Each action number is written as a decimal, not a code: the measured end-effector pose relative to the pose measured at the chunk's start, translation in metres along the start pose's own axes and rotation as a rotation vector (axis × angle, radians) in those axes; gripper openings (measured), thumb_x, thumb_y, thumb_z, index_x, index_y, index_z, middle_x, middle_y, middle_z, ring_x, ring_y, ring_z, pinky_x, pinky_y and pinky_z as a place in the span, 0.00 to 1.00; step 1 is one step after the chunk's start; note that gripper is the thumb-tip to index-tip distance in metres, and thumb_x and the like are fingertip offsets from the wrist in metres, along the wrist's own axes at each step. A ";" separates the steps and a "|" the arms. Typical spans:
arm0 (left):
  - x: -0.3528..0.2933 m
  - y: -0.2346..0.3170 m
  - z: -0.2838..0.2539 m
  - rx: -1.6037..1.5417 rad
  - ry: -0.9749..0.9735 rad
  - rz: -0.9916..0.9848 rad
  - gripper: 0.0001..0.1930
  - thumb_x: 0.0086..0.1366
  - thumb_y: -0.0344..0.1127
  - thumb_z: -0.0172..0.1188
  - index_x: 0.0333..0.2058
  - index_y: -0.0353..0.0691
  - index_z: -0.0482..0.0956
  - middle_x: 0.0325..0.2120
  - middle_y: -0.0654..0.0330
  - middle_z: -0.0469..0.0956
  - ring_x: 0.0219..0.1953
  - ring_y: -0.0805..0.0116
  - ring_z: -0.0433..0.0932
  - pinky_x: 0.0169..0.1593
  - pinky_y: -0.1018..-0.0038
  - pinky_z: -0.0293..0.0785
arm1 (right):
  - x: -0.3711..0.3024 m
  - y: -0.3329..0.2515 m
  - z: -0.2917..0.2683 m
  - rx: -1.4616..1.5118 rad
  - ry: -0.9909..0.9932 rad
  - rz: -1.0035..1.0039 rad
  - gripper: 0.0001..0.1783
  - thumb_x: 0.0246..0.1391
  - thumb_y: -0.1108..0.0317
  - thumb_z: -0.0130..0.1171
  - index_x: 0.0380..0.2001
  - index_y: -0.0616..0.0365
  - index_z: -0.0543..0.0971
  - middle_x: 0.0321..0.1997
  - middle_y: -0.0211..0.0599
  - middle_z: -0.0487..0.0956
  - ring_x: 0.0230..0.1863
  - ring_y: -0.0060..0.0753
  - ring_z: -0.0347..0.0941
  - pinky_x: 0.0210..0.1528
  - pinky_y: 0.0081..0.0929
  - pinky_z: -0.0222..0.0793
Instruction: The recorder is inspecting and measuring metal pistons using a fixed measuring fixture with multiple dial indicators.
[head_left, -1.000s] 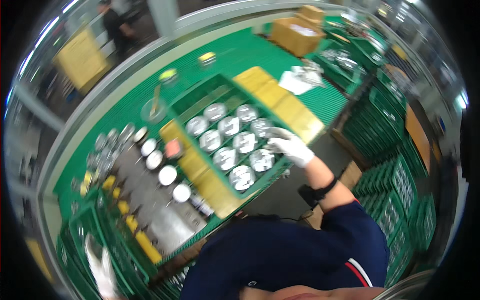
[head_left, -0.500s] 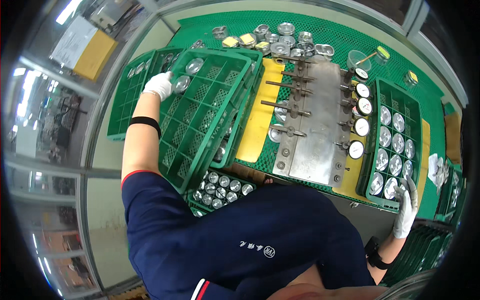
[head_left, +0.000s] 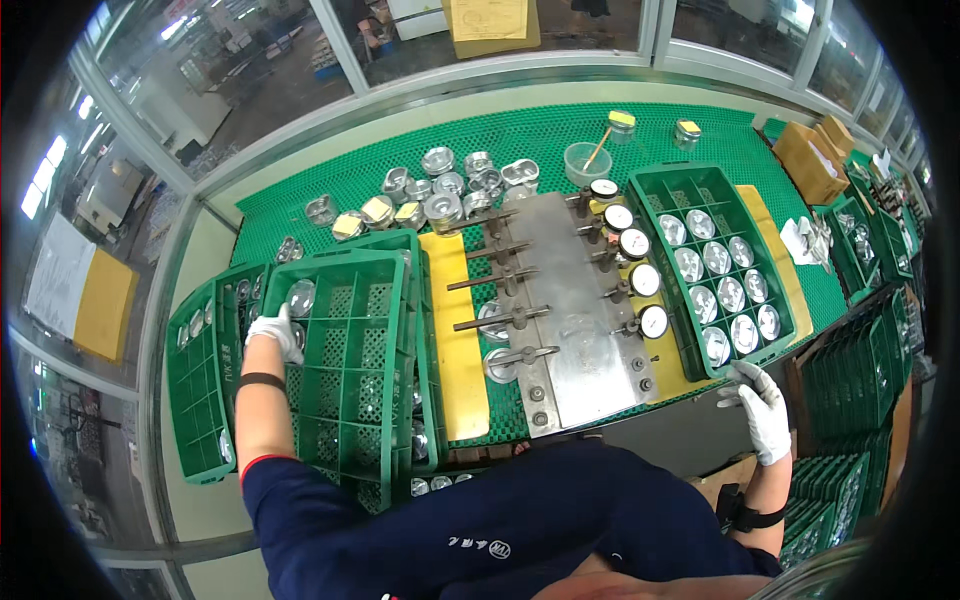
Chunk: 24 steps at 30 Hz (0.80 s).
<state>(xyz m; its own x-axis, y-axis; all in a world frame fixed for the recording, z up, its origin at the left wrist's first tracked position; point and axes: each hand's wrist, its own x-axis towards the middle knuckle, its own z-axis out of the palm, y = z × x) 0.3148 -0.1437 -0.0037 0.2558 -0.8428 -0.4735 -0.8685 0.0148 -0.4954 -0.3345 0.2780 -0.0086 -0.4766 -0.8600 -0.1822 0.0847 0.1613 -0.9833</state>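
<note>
My left hand (head_left: 278, 335), in a white glove, reaches into the upper left compartments of a green divided crate (head_left: 345, 260). Its fingers close around a shiny metal piston (head_left: 299, 338), which they partly cover. Another piston (head_left: 301, 297) lies in the compartment just beyond. Most other compartments of this crate hold nothing. My right hand (head_left: 762, 415), also gloved, is held off the near right corner of a second green crate (head_left: 690, 176), fingers apart and holding nothing. Several pistons (head_left: 730, 294) sit in that crate's compartments.
Between the crates stands a metal plate fixture (head_left: 580, 370) with clamp bars and several dial gauges (head_left: 634, 243). Loose pistons (head_left: 443, 211), some with yellow labels, and a clear tub (head_left: 588, 163) stand behind. Another crate (head_left: 200, 385) lies far left; stacked crates (head_left: 850, 375) stand right.
The view has swung, so the bench sits lower and further left. My right hand has drawn back from the right crate's pistons. My left hand stays at the same piston.
</note>
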 end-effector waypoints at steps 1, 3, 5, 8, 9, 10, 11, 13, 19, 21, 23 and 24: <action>0.007 0.004 0.007 -0.019 -0.013 -0.045 0.69 0.40 0.50 0.79 0.74 0.52 0.37 0.60 0.45 0.72 0.61 0.50 0.73 0.64 0.63 0.71 | 0.001 -0.002 0.003 -0.020 -0.028 0.005 0.23 0.63 0.77 0.51 0.60 0.70 0.69 0.52 0.44 0.77 0.43 0.34 0.81 0.45 0.30 0.80; 0.010 0.017 0.010 0.015 0.001 -0.061 0.66 0.44 0.45 0.76 0.74 0.55 0.35 0.59 0.43 0.73 0.61 0.50 0.74 0.63 0.63 0.71 | 0.009 -0.008 0.009 -0.048 -0.064 0.022 0.23 0.63 0.76 0.52 0.61 0.69 0.69 0.52 0.41 0.78 0.43 0.31 0.80 0.45 0.27 0.78; 0.020 0.013 0.028 -0.026 0.084 -0.065 0.63 0.47 0.44 0.73 0.74 0.57 0.35 0.57 0.42 0.73 0.60 0.50 0.74 0.63 0.64 0.70 | 0.017 -0.014 0.016 -0.051 -0.097 0.001 0.23 0.63 0.76 0.52 0.61 0.69 0.69 0.52 0.41 0.78 0.43 0.31 0.80 0.45 0.26 0.78; -0.005 0.009 0.032 -0.067 0.141 -0.095 0.62 0.49 0.44 0.72 0.74 0.55 0.36 0.59 0.42 0.72 0.61 0.50 0.72 0.63 0.63 0.70 | 0.023 -0.013 0.013 -0.049 -0.148 -0.006 0.23 0.63 0.76 0.52 0.61 0.68 0.69 0.52 0.41 0.78 0.45 0.30 0.79 0.46 0.26 0.78; -0.018 0.009 0.027 -0.015 0.170 -0.071 0.60 0.48 0.43 0.73 0.74 0.50 0.41 0.60 0.46 0.70 0.60 0.50 0.72 0.62 0.60 0.71 | 0.026 -0.013 0.012 -0.065 -0.167 0.008 0.23 0.63 0.76 0.52 0.61 0.68 0.69 0.53 0.42 0.77 0.46 0.31 0.79 0.46 0.27 0.78; -0.032 0.008 0.020 -0.018 0.162 -0.081 0.60 0.48 0.43 0.73 0.74 0.50 0.41 0.60 0.46 0.70 0.60 0.50 0.72 0.62 0.60 0.71 | 0.030 -0.013 0.010 -0.082 -0.190 0.027 0.23 0.63 0.76 0.52 0.62 0.68 0.69 0.53 0.42 0.77 0.46 0.31 0.79 0.46 0.28 0.78; -0.050 0.006 0.016 -0.032 0.304 -0.063 0.60 0.46 0.42 0.74 0.73 0.48 0.43 0.60 0.46 0.70 0.57 0.48 0.73 0.61 0.59 0.71 | 0.034 -0.009 0.009 -0.037 -0.208 0.002 0.23 0.64 0.75 0.53 0.62 0.68 0.69 0.53 0.43 0.77 0.46 0.32 0.79 0.47 0.28 0.78; -0.097 0.007 0.005 -0.157 0.546 0.012 0.56 0.46 0.37 0.72 0.71 0.44 0.48 0.58 0.47 0.70 0.53 0.45 0.74 0.57 0.57 0.73 | 0.046 -0.008 0.012 -0.032 -0.253 -0.007 0.23 0.64 0.75 0.53 0.61 0.69 0.69 0.53 0.44 0.77 0.46 0.32 0.79 0.47 0.28 0.78; -0.243 0.067 -0.018 -0.592 1.139 0.353 0.50 0.46 0.29 0.74 0.67 0.32 0.55 0.57 0.44 0.70 0.56 0.47 0.74 0.60 0.62 0.72 | 0.096 -0.018 0.060 -0.076 -0.463 -0.091 0.22 0.64 0.75 0.51 0.60 0.71 0.69 0.54 0.45 0.77 0.47 0.29 0.78 0.51 0.27 0.75; -0.278 0.093 -0.014 -0.627 1.268 0.380 0.50 0.49 0.31 0.75 0.67 0.31 0.54 0.57 0.45 0.70 0.58 0.51 0.74 0.61 0.64 0.71 | 0.109 -0.020 0.076 -0.038 -0.583 -0.115 0.22 0.64 0.76 0.51 0.60 0.72 0.69 0.54 0.44 0.78 0.47 0.29 0.78 0.52 0.27 0.75; -0.301 0.115 -0.007 -0.671 1.303 0.422 0.51 0.48 0.30 0.76 0.67 0.31 0.53 0.57 0.45 0.69 0.58 0.51 0.74 0.61 0.64 0.71 | 0.120 -0.022 0.089 -0.002 -0.699 -0.127 0.23 0.64 0.75 0.51 0.61 0.71 0.69 0.53 0.45 0.78 0.48 0.30 0.78 0.52 0.28 0.75; -0.310 0.124 -0.001 -0.698 1.314 0.425 0.52 0.48 0.29 0.76 0.68 0.32 0.52 0.57 0.45 0.69 0.58 0.51 0.73 0.61 0.64 0.71 | 0.124 -0.023 0.091 -0.015 -0.730 -0.111 0.23 0.63 0.75 0.52 0.60 0.71 0.69 0.54 0.46 0.78 0.48 0.30 0.78 0.52 0.28 0.75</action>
<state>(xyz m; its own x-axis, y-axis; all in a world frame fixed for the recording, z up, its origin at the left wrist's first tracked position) 0.1271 0.1187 0.0822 -0.2685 -0.7103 0.6507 -0.8925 0.4376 0.1093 -0.3154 0.1236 -0.0093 0.2224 -0.9740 -0.0432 0.0552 0.0569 -0.9969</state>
